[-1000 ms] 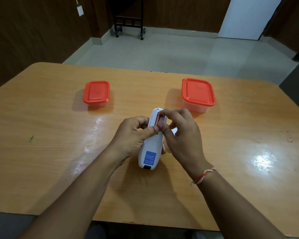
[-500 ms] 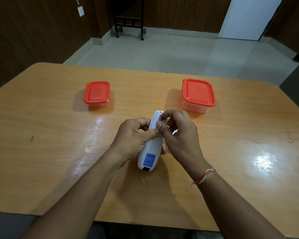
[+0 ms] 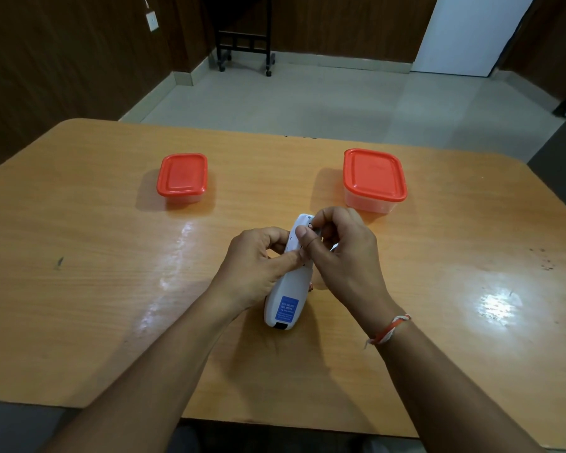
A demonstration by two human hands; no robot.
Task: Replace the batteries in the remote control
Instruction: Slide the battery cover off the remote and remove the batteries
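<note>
Working at frame centre: our left hand clasps white remote, tilted further upright than a second ago; right hand fingertips pinch at compartment, battery hidden, swap unfinished.

- The remote control is white and elongated, back side up, with a blue label near its near end and a dark patch at that end.
- It lies lengthwise, pointing away, near the middle of the surface, its far part tilted up.
- Something small and reddish shows at its right edge; batteries cannot be made out.
</note>
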